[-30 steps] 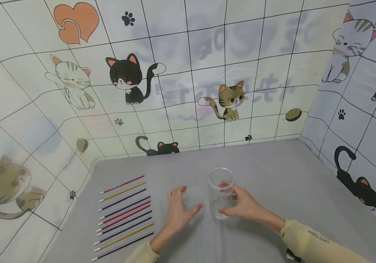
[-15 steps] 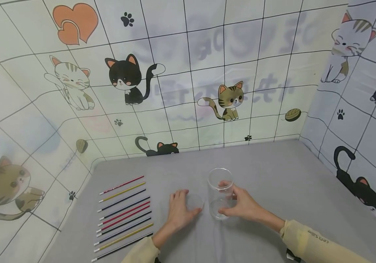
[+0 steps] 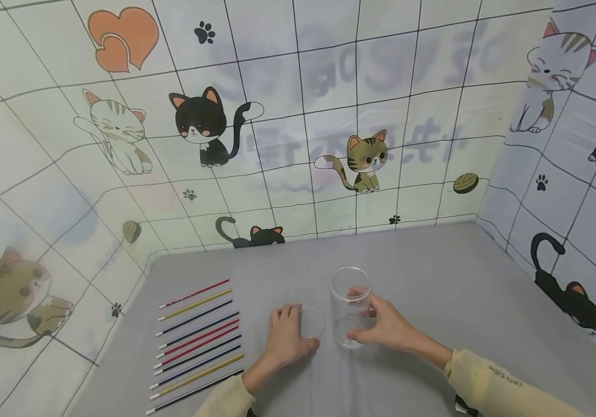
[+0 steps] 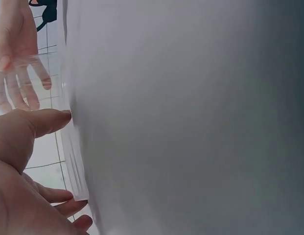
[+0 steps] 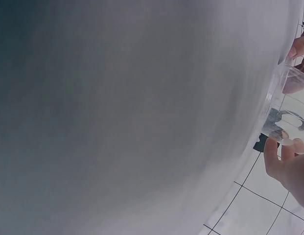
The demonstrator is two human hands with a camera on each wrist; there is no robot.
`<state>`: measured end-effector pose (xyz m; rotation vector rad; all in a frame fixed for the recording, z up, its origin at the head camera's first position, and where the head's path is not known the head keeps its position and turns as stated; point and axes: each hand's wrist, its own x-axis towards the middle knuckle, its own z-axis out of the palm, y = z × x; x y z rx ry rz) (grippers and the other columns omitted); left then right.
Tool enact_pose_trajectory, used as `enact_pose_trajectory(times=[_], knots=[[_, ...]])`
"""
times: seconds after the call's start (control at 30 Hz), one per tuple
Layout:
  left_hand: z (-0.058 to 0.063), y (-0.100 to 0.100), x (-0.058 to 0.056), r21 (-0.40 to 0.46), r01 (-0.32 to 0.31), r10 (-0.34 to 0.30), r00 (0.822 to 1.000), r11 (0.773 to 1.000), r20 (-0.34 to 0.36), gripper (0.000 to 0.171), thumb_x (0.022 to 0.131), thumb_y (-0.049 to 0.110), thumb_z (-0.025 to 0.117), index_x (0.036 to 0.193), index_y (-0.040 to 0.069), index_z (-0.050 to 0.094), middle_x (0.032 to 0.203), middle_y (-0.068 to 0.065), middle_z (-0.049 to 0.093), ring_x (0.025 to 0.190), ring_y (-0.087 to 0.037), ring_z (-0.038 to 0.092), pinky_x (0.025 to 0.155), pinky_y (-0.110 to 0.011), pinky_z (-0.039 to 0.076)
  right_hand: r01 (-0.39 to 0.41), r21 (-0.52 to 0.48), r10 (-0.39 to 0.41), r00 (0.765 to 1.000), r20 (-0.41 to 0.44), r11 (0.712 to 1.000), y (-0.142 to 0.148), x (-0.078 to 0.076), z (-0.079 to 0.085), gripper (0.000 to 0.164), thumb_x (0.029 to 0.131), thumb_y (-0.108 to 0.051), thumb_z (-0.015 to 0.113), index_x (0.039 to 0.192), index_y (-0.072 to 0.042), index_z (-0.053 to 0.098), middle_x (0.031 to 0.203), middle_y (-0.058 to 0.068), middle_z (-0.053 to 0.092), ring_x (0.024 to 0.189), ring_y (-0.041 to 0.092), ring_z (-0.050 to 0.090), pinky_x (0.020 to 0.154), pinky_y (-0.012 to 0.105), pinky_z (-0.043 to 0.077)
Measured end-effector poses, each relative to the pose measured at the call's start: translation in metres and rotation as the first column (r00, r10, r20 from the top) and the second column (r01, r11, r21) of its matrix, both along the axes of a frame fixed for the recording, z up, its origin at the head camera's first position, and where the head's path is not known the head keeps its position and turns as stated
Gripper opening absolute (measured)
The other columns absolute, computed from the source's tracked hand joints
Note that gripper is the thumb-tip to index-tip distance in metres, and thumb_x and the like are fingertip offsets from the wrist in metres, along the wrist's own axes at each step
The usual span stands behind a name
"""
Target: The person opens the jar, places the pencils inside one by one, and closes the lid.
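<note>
My right hand (image 3: 386,324) grips a transparent cylindrical jar (image 3: 342,304) round its right side, thumb in front and fingers behind. The jar stands upright with an open top. Just left of it, my left hand (image 3: 286,336) holds a round transparent lid (image 3: 311,324) by its edge, low at the table surface. In the left wrist view, the thumb and fingertips of my left hand (image 4: 19,181) meet the lid's edge (image 4: 77,171); beyond them my right hand (image 4: 19,34) shows partly through the jar. The right wrist view catches hands and jar only at its right edge.
Several pencils (image 3: 198,341) in red, yellow and dark colours lie side by side at the left, white ends toward me. The grey tabletop (image 3: 433,272) meets a cat-printed cloth wall (image 3: 287,116) at the back and sides.
My left hand has moved slightly right and toward me, bringing the lid down closer to the jar's base. The right hand and jar have stayed in place.
</note>
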<state>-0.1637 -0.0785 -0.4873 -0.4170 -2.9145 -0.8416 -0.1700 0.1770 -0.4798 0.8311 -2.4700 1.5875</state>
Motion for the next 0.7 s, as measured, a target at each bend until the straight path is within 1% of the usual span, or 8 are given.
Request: enact_pose_trajectory(times=[0.1, 0.2, 0.3, 0.37, 0.4, 0.47, 0.6, 0.7], knots=[[0.002, -0.004, 0.003, 0.039, 0.015, -0.015, 1.0, 0.999, -0.011, 0.074, 0.075, 0.023, 0.085, 0.132, -0.009, 0.051, 0.129, -0.022, 0.053, 0.118, -0.039, 0.042, 0.098, -0.054, 0.039, 0.0, -0.002, 0.0, 1.0, 0.002, 1.0, -0.001, 0.0, -0.002, 0.075, 0.072, -0.018, 0.09, 0.135, -0.001, 0.052, 0.128, 0.01, 0.061, 0.111, 0.027, 0.061, 0.089, 0.043, 0.051], [0.005, -0.013, 0.008, 0.099, 0.054, -0.045, 0.995, 0.994, -0.09, 0.057, 0.079, 0.014, 0.081, 0.124, -0.007, 0.054, 0.119, -0.018, 0.057, 0.11, -0.034, 0.049, 0.09, -0.048, 0.045, -0.006, 0.0, 0.006, 1.0, 0.013, 1.0, -0.003, 0.0, -0.003, 0.076, 0.073, -0.019, 0.089, 0.136, 0.0, 0.051, 0.129, 0.01, 0.06, 0.112, 0.026, 0.061, 0.09, 0.043, 0.051], [0.013, -0.03, 0.014, 0.157, 0.088, -0.058, 0.981, 0.984, -0.185, 0.038, 0.08, 0.004, 0.078, 0.112, -0.002, 0.058, 0.102, -0.011, 0.059, 0.094, -0.028, 0.056, 0.079, -0.041, 0.05, -0.006, 0.002, 0.006, 1.0, 0.015, 1.0, -0.004, 0.0, -0.003, 0.076, 0.073, -0.02, 0.089, 0.136, 0.0, 0.051, 0.129, 0.01, 0.06, 0.111, 0.028, 0.061, 0.089, 0.042, 0.051], [0.019, -0.045, 0.02, 0.189, 0.091, -0.049, 0.974, 0.978, -0.22, 0.033, 0.079, -0.002, 0.077, 0.107, 0.001, 0.059, 0.094, -0.008, 0.059, 0.086, -0.024, 0.058, 0.073, -0.037, 0.052, -0.002, 0.001, 0.002, 1.0, 0.012, 1.0, -0.003, 0.0, -0.003, 0.076, 0.073, -0.019, 0.09, 0.136, 0.0, 0.051, 0.128, 0.009, 0.061, 0.111, 0.03, 0.061, 0.089, 0.042, 0.052], [0.021, -0.053, 0.023, 0.204, 0.086, -0.039, 0.974, 0.975, -0.224, 0.031, 0.079, -0.004, 0.077, 0.104, 0.002, 0.06, 0.09, -0.008, 0.059, 0.083, -0.024, 0.059, 0.071, -0.034, 0.053, 0.0, 0.0, 0.0, 1.0, 0.01, 1.0, -0.003, -0.001, -0.003, 0.076, 0.072, -0.019, 0.09, 0.136, 0.0, 0.052, 0.128, 0.009, 0.061, 0.11, 0.031, 0.062, 0.089, 0.042, 0.052], [0.024, -0.069, 0.029, 0.218, 0.059, -0.011, 0.977, 0.974, -0.214, 0.03, 0.078, -0.008, 0.077, 0.101, 0.003, 0.062, 0.086, -0.006, 0.06, 0.077, -0.022, 0.061, 0.066, -0.03, 0.054, 0.009, -0.001, -0.009, 1.0, 0.01, 1.0, -0.002, -0.001, -0.003, 0.076, 0.071, -0.018, 0.09, 0.135, -0.001, 0.052, 0.127, 0.008, 0.062, 0.11, 0.032, 0.062, 0.089, 0.042, 0.052], [0.025, -0.096, 0.042, 0.224, -0.025, 0.053, 0.991, 0.974, -0.121, 0.029, 0.077, -0.009, 0.078, 0.098, 0.004, 0.063, 0.079, -0.002, 0.059, 0.072, -0.015, 0.06, 0.061, -0.025, 0.053, 0.02, 0.004, -0.02, 1.0, 0.018, 1.0, 0.001, -0.001, -0.002, 0.077, 0.071, -0.018, 0.091, 0.136, -0.003, 0.053, 0.127, 0.006, 0.062, 0.111, 0.03, 0.061, 0.09, 0.043, 0.052], [0.024, -0.11, 0.05, 0.225, -0.068, 0.085, 0.994, 0.972, -0.067, 0.026, 0.079, -0.007, 0.078, 0.097, 0.004, 0.065, 0.078, 0.003, 0.059, 0.071, -0.009, 0.059, 0.061, -0.025, 0.052, 0.018, 0.008, -0.018, 1.0, 0.019, 1.0, 0.002, -0.002, -0.002, 0.075, 0.071, -0.018, 0.09, 0.136, -0.004, 0.053, 0.127, 0.006, 0.062, 0.111, 0.029, 0.061, 0.091, 0.044, 0.051]])
